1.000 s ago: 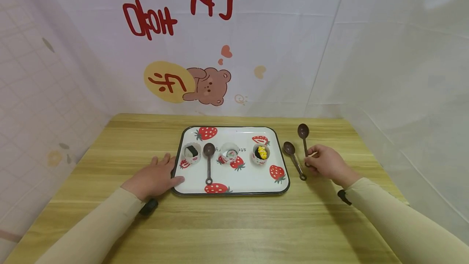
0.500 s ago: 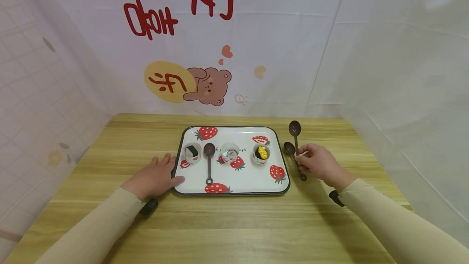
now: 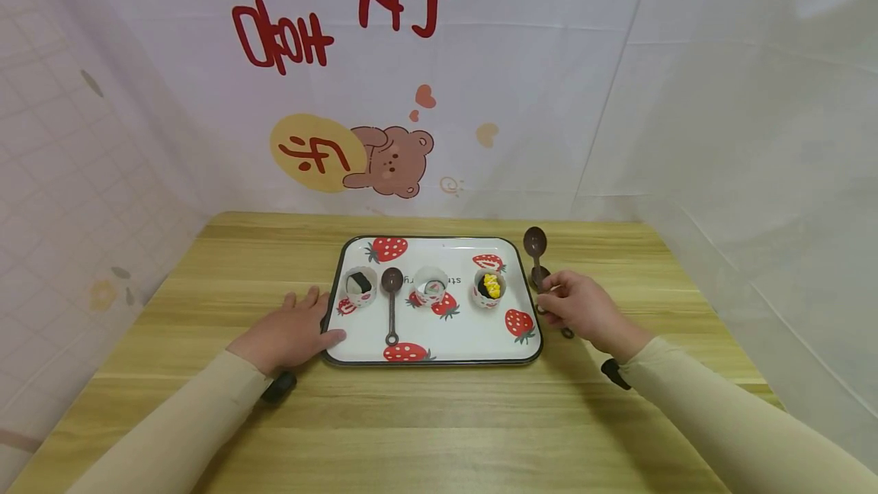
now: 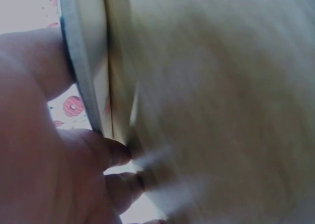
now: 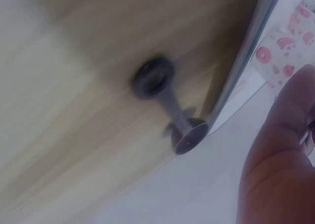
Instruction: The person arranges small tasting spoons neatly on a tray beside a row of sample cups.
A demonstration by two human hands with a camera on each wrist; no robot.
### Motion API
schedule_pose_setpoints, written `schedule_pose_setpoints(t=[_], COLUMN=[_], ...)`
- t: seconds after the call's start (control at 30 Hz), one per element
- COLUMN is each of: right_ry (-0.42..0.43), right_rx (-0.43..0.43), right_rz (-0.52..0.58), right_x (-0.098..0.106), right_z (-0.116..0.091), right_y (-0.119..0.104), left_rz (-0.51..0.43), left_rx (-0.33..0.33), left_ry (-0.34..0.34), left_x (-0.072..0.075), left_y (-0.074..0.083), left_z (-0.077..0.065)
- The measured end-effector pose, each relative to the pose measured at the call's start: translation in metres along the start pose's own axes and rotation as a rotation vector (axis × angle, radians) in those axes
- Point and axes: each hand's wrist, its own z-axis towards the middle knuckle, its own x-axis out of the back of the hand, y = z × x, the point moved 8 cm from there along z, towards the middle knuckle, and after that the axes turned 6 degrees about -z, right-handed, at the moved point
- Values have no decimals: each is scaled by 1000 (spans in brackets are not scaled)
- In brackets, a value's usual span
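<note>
My right hand [image 3: 583, 311] pinches the handle of a dark brown spoon [image 3: 535, 242], bowl pointing away, just beyond the tray's right edge. Beneath it on the table lies a second brown spoon [image 5: 172, 108], partly covered by the hand and held spoon in the head view. My left hand [image 3: 288, 334] rests at the left edge of the strawberry-print tray [image 3: 466, 341], its thumb over the rim and its other fingers outside. On the tray, a third brown spoon [image 3: 392, 303] lies between a paper cup with a rice ball [image 3: 359, 284] and a middle paper cup [image 3: 430, 288].
Toward the tray's right side stands a paper cup [image 3: 488, 288] with a yellow-topped dark piece. The tray sits on a wood-grain table [image 3: 425, 425]. Printed white cloth [image 3: 521, 82] hangs behind the table and along its sides.
My right hand has moved left with the spoon, from right of the spoon on the table to above it, near the tray. My left hand and the tray have stayed put.
</note>
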Motion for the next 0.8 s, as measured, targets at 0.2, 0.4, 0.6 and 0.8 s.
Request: schedule_pose_setpoints(t=[0.2,0.4,0.6,0.8], right_ry=[-12,-34,-57,-69], right_rx=[-15,1,4,8], right_rz=[9,38,61,72], right_x=[-9,-19,-28,-36], right_z=[1,2,3,4], right_y=[-4,-8,-11,-11], left_rz=[1,-5,-9,-3], left_rx=[-6,-7,-12,-20], left_ry=[3,5,5,8], left_x=[-1,-2,-2,-2], left_y=[0,-2,-2,-2], left_z=[1,3,3,3])
